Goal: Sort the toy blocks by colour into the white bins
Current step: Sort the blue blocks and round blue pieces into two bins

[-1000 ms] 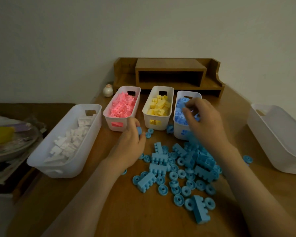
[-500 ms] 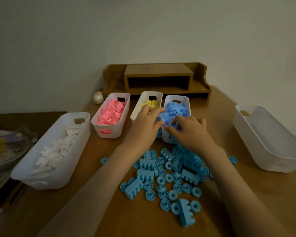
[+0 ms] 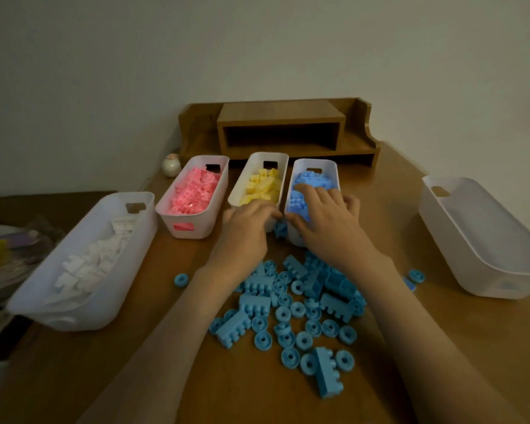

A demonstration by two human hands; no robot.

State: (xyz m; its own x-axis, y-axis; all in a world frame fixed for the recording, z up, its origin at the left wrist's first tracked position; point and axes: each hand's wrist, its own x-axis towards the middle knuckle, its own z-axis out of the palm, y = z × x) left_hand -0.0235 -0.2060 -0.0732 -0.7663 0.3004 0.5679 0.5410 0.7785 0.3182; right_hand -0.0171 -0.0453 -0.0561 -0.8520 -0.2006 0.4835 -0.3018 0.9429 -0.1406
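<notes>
A pile of blue blocks and rings (image 3: 291,304) lies on the wooden table in front of me. Behind it stand three narrow white bins: a pink-block bin (image 3: 196,229), a yellow-block bin (image 3: 244,183) and a blue-block bin (image 3: 334,172). A larger bin with white blocks (image 3: 117,289) sits at the left. My right hand (image 3: 325,218) lies with spread fingers on the blue blocks at the near end of the blue-block bin. My left hand (image 3: 245,231) rests against the near end of the yellow-block bin, fingers reaching toward the blue-block bin's rim. One blue block (image 3: 280,230) sits in the gap between these two bins.
An empty white bin (image 3: 478,240) stands at the right. A wooden desk shelf (image 3: 282,130) is behind the bins, with a small round jar (image 3: 171,166) to its left. Cluttered dishes (image 3: 0,255) sit beyond the table's left edge. Stray blue rings (image 3: 181,280) lie apart from the pile.
My right hand has gone from the pile's far edge forward onto the blue bin's blocks. My left hand has drawn back from over the blue bin to the yellow bin's near end.
</notes>
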